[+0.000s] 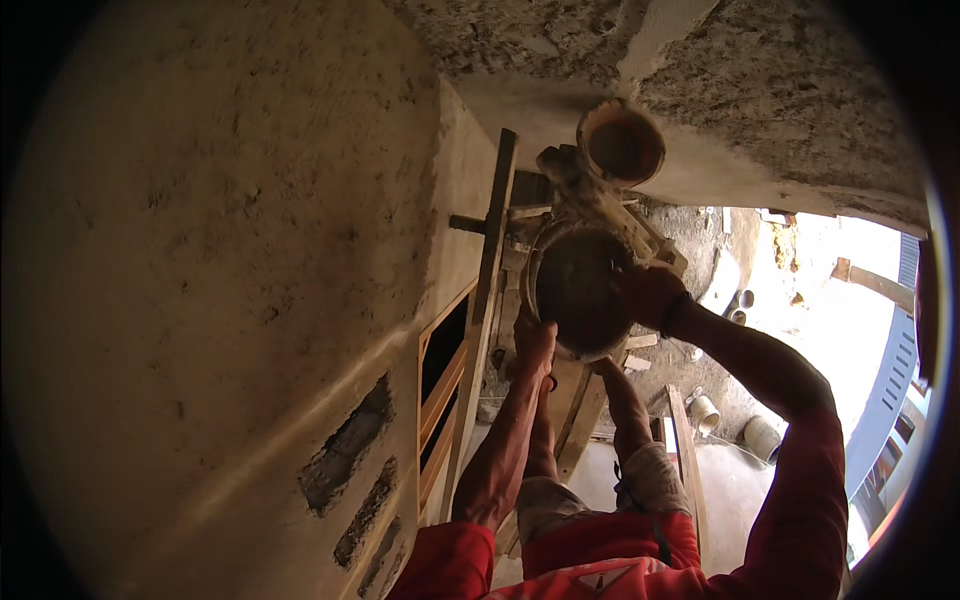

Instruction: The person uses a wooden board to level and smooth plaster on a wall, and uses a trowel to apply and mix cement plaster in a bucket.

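A round, wide-mouthed bucket [583, 287] with a pale, crusted rim is in front of me, dark and shadowed inside. My left hand [536, 340] is closed around its near left rim, thumb on top. On the opposite side, my right hand [648, 296] reaches over the right rim. Its fingers fade into the shadow over the bucket's mouth, so I cannot make out whether they grip anything. Just beyond stands a second, smaller bucket [622, 146] with a reddish-brown rim and greyish stuff inside.
A rough plastered wall [250, 250] rises at my left, with recessed slots low down. A wooden post [490, 260] leans beside it. Planks [580, 420] run under my legs, above a lower floor with scattered containers [703, 413]. Bright daylight enters at the right, near a blue structure [885, 380].
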The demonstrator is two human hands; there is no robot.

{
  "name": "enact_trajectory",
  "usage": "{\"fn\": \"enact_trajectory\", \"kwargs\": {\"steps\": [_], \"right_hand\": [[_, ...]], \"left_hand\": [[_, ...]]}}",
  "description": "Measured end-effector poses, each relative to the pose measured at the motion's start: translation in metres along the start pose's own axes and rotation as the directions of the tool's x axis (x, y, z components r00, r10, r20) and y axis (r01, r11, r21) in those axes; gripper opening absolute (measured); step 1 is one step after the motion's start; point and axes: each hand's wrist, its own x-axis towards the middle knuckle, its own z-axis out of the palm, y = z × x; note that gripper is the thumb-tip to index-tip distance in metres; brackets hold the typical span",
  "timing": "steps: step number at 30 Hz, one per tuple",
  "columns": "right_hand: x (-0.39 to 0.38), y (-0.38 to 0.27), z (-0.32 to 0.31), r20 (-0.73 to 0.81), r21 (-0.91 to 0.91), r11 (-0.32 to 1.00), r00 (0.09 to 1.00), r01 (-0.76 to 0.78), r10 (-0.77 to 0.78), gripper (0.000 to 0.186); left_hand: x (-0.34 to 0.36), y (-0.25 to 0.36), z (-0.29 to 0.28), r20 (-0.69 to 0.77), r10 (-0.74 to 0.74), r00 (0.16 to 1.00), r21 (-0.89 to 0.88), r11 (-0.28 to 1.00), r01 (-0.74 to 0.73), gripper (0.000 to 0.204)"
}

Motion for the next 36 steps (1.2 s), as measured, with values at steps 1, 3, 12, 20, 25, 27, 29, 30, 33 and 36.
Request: {"fn": "enact_trajectory", "kwargs": {"steps": [1,3,12,20,25,27,29,30,33,36], "right_hand": [[0.007,0.005,0.01,0.025,-0.021,0.999,0.999,-0.029,0.03,0.027],[0.021,0.019,0.038,0.069,-0.078,0.991,0.992,-0.104,0.109,0.029],[0.02,-0.005,0.051,0.463,0.012,0.98,0.868,0.198,-0.181,0.03],[0.025,0.01,-0.014,0.032,0.021,0.991,0.991,-0.13,0.129,0.028],[0.016,-0.007,0.027,0.234,-0.067,0.998,0.972,0.007,0.009,0.025],[0.011,-0.019,0.019,0.353,-0.113,0.978,0.927,0.178,-0.128,0.027],[0.008,-0.014,0.003,0.317,-0.009,0.986,0.935,0.168,-0.157,0.022],[0.005,-0.014,-0.008,0.297,0.056,0.984,0.938,0.168,-0.177,0.019],[0.015,0.0,-0.035,0.083,0.003,1.0,0.997,-0.009,0.009,0.033],[0.024,0.01,-0.014,0.087,-0.117,0.986,0.988,-0.115,0.126,0.05]], "left_hand": [[-0.005,0.006,0.004,-0.008,-0.013,1.0,0.014,1.0,0.013,0.07],[-0.011,0.023,0.02,0.011,0.006,1.0,0.022,1.0,-0.006,0.071],[-0.007,0.031,0.028,-0.004,0.04,0.999,0.0,0.999,-0.04,0.073],[-0.002,0.032,0.011,-0.018,-0.01,1.0,-0.036,0.999,0.009,0.058],[0.01,0.023,0.017,-0.052,-0.107,0.993,-0.097,0.99,0.102,0.046],[0.013,0.021,0.019,-0.057,-0.076,0.995,-0.105,0.992,0.07,0.039],[0.009,0.022,0.022,-0.045,0.016,0.999,-0.102,0.995,-0.02,0.043],[0.004,0.027,0.023,-0.043,0.038,0.998,-0.093,0.995,-0.041,0.047],[-0.015,0.052,0.025,-0.027,-0.009,1.0,-0.063,0.998,0.007,0.068],[-0.011,0.042,0.028,-0.019,0.029,0.999,-0.049,0.998,-0.03,0.067]]}}
